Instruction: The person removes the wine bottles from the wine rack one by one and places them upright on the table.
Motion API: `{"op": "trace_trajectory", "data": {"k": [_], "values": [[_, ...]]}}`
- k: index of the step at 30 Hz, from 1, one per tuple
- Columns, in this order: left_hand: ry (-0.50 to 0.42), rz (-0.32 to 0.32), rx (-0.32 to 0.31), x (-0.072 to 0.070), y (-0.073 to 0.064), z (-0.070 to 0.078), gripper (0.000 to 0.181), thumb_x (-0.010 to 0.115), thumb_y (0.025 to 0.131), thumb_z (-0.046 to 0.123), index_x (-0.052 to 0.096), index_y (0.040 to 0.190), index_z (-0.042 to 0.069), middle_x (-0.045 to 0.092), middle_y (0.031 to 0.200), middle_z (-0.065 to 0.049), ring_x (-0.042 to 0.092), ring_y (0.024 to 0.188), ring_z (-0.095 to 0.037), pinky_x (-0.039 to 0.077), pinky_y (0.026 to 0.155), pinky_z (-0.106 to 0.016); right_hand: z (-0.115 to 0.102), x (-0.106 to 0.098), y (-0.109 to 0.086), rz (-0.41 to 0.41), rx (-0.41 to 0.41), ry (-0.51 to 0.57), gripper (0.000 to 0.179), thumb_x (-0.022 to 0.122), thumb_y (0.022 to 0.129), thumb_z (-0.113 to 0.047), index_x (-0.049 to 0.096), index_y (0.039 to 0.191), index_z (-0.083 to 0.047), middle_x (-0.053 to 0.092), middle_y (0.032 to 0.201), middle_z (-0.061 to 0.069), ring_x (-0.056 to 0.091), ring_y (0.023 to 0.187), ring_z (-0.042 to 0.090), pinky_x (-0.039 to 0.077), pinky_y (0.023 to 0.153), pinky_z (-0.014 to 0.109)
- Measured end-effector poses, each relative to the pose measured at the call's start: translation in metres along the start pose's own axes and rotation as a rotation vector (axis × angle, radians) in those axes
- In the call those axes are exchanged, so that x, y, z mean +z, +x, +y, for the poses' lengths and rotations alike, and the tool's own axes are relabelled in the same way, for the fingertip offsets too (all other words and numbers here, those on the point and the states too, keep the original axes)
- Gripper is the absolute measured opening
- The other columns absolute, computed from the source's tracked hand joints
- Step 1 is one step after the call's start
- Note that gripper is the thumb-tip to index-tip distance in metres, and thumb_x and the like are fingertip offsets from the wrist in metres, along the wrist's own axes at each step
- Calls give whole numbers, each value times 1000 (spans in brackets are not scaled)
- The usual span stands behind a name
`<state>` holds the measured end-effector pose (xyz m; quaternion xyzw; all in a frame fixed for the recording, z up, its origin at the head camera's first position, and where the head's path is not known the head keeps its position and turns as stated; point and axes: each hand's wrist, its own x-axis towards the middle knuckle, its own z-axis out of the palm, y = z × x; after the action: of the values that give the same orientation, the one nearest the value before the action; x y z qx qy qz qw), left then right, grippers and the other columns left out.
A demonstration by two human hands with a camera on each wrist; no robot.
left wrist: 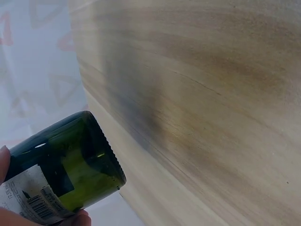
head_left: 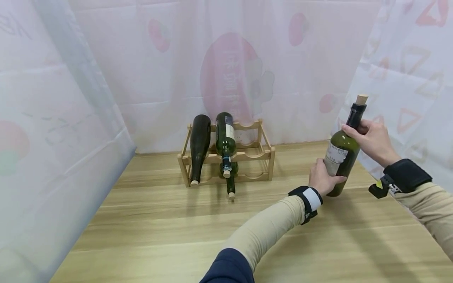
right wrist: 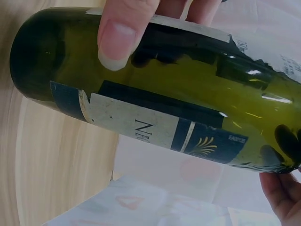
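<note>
Both hands hold a green wine bottle (head_left: 351, 162) at the right of the table, tilted with its corked neck up and to the right. Its cork (head_left: 361, 100) sticks out of the mouth. My left hand (head_left: 321, 179) grips the lower body across the pale label, thumb spread over the glass. Around the shoulder and base of the neck curls my right hand (head_left: 376, 142). In the left wrist view the bottle's base (left wrist: 101, 157) shows near the table edge. A dark blue and cream label (right wrist: 141, 120) faces the right wrist camera.
A wooden wine rack (head_left: 249, 156) stands at the back middle. On its top tier lie a dark bottle (head_left: 200, 135) and a green labelled bottle (head_left: 225, 137), corks forward; another bottle (head_left: 231, 184) lies below. Printed curtains (head_left: 170, 78) enclose the back and sides of the table (head_left: 159, 232).
</note>
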<state>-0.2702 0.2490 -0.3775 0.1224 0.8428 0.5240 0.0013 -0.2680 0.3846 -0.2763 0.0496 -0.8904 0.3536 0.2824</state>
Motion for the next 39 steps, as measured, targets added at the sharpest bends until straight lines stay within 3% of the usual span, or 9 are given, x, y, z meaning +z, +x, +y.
{"op": "trace_trajectory", "data": {"k": [8, 23, 31, 39], "values": [[15, -35, -59, 7, 3, -3, 60, 89, 67, 25, 50, 113, 19, 61, 108, 7, 61, 99, -7, 53, 84, -26, 7, 6, -6, 2, -23, -7, 30, 65, 92, -26, 63, 105, 1, 51, 71, -44, 53, 67, -20, 38, 63, 3], [67, -14, -58, 16, 5, -8, 64, 91, 65, 24, 47, 112, 19, 62, 106, 4, 62, 95, -8, 52, 81, -23, 12, 12, -11, 9, -55, 0, 26, 67, 91, -23, 62, 98, 1, 53, 71, -41, 53, 66, -19, 39, 63, 2], [67, -34, -82, 19, 4, -9, 66, 91, 65, 24, 46, 114, 19, 61, 108, 3, 62, 96, -9, 52, 82, -24, 15, 13, -14, 2, -38, -35, 29, 66, 91, -27, 64, 101, 0, 50, 79, -39, 51, 69, -21, 38, 64, 2], [70, -35, -74, 23, 11, -13, 67, 91, 65, 25, 46, 115, 19, 60, 107, 4, 62, 95, -10, 52, 80, -24, 14, 13, -11, -14, -15, -59, 32, 65, 92, -31, 66, 101, 0, 49, 74, -40, 50, 68, -21, 38, 63, 3]]}}
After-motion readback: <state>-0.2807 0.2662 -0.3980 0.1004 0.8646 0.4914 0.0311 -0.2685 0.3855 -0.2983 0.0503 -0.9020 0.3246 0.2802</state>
